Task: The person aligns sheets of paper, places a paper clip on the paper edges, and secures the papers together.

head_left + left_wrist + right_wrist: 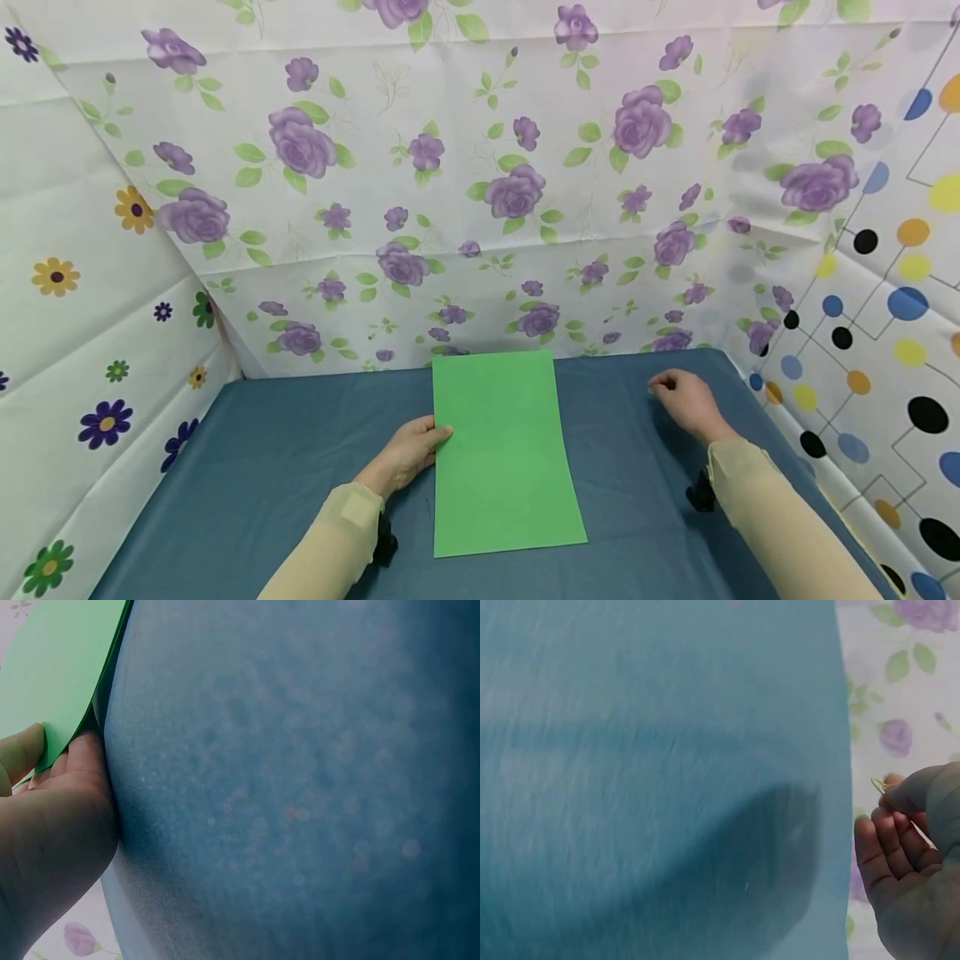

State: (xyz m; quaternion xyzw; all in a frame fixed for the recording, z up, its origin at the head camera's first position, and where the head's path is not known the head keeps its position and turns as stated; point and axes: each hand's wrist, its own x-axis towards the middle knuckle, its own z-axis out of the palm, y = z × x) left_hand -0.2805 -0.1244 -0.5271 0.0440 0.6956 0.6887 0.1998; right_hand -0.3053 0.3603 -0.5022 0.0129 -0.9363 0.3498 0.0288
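Observation:
A green sheet of paper point(498, 458) lies upright lengthwise over the middle of the table. My left hand point(408, 450) pinches its left edge, thumb on top and fingers beneath. In the left wrist view the left hand point(64, 802) has the paper point(64, 667) bent up off the cloth near the thumb. Over the table's far right, my right hand point(690, 402) pinches a small gold-coloured paper clip point(878, 785) between thumb and index finger. Only the clip's looped end shows; the fingers hide the rest. The right hand point(915, 862) is apart from the paper.
A blue cloth point(300, 467) covers the table. Behind it hangs a flowered white curtain point(450, 200). Patterned sheets close off the left side point(67, 350) and the right side point(892, 367). Each wrist carries a small black device.

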